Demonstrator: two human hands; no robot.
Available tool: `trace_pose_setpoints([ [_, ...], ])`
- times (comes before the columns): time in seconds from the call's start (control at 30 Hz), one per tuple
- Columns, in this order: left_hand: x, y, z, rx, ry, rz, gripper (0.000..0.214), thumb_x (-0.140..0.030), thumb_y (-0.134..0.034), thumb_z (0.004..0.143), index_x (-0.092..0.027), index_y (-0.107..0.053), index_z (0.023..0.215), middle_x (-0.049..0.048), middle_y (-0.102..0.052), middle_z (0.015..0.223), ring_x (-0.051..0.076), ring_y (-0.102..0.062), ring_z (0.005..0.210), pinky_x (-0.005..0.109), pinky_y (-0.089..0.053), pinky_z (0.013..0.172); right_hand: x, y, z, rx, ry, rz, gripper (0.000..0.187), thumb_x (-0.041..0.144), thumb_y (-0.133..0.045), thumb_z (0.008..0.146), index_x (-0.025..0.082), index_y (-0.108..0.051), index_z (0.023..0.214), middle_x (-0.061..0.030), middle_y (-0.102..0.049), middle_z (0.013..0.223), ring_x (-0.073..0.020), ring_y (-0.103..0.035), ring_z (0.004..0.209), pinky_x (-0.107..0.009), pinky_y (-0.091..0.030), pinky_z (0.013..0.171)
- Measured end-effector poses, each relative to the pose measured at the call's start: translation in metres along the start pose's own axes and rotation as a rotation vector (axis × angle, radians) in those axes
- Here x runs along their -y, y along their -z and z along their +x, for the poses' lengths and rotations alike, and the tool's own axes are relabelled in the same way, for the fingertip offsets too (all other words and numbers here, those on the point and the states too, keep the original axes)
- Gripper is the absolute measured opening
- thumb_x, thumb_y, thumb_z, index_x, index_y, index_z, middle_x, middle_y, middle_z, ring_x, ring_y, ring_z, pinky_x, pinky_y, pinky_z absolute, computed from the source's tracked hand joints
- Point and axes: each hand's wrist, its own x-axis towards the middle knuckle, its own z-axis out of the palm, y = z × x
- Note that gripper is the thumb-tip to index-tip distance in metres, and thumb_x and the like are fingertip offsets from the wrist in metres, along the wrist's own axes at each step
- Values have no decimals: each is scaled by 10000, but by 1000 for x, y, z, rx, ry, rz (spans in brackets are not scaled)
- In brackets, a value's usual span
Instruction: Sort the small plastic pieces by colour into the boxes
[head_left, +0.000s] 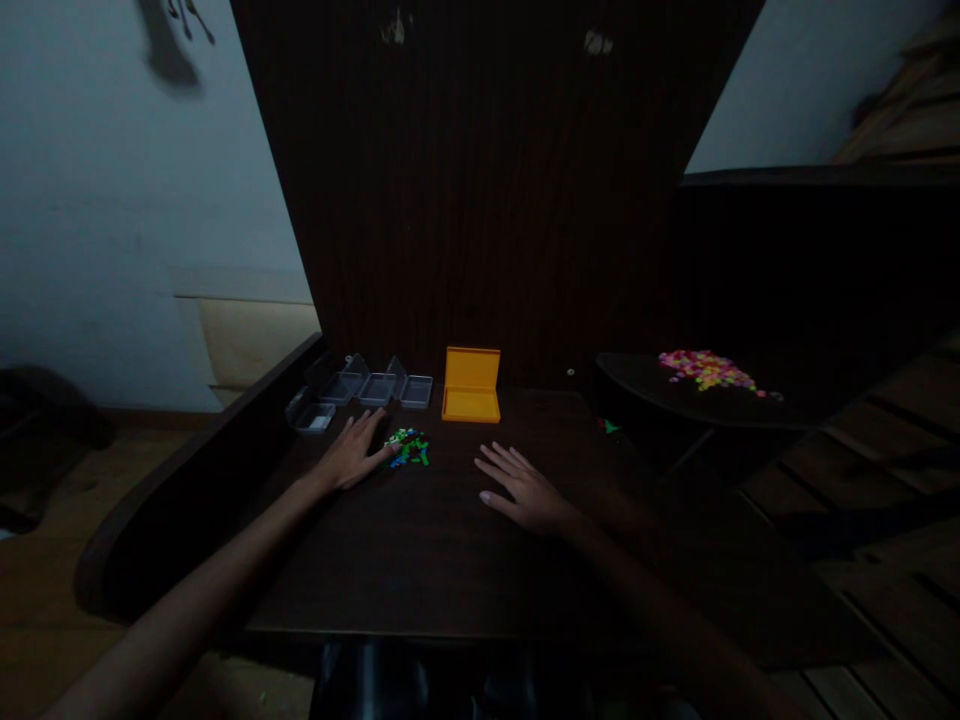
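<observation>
A small heap of green and blue pieces (409, 447) lies on the dark wooden table (420, 560). My left hand (352, 455) rests flat beside it, fingers stretched out, fingertips touching the heap's left edge. My right hand (525, 490) lies flat and open on the table a little to the right, holding nothing. Behind the heap stands an open yellow box (471, 385). Left of that box sit several small clear plastic boxes (375, 387), lids up.
A second pile of pink, yellow and other bright pieces (707, 370) lies on a dark round surface at the right. One green piece (609, 427) sits near the table's right edge. A dark wooden panel rises behind the table.
</observation>
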Motion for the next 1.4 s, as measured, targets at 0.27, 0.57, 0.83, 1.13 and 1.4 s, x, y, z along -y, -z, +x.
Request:
trace_pose_setpoints([
  [0.27, -26, -3, 9, 45, -128, -104, 753, -636, -410, 889, -175, -309, 1475, 135, -334, 1525, 298, -272, 1425, 462, -338, 1128, 1, 2, 0, 12, -13, 4, 624, 561, -387, 944, 234, -351, 1475, -69, -245, 1565, -239, -159, 1461, -495, -136, 1191],
  [0.57, -59, -16, 17, 158, -240, -123, 747, -644, -370, 901, -164, -316, 1471, 125, -281, 1551, 278, -215, 1450, 473, -250, 1174, 1, 6, 1, 20, -6, 22, 624, 570, -393, 939, 232, -374, 1463, -69, -256, 1561, -241, -171, 1458, -496, -143, 1187],
  [0.83, -87, -18, 12, 177, -359, -137, 662, -589, -369, 930, -153, -397, 1427, 143, -324, 1530, 259, -279, 1432, 447, -286, 1164, -15, 5, 11, -113, -42, 181, 470, 494, -410, 961, 259, -534, 1349, -51, -509, 1422, -223, -393, 1357, -476, -288, 1136],
  [1.13, -121, -23, 8, 259, -473, -159, 670, -561, -353, 947, -132, -340, 1462, 142, -280, 1549, 276, -227, 1448, 449, -253, 1177, -26, 0, 36, -360, 66, 229, 343, 388, -420, 981, 225, -722, 970, -64, -725, 1049, -219, -600, 988, -424, -455, 910],
  [1.4, -117, -19, 4, 255, -510, -161, 657, -542, -374, 949, -158, -308, 1477, 123, -291, 1547, 274, -217, 1450, 464, -270, 1169, -25, 1, 41, -398, 14, 169, 422, 376, -360, 1003, 209, -685, 793, -53, -730, 903, -199, -602, 875, -403, -405, 850],
])
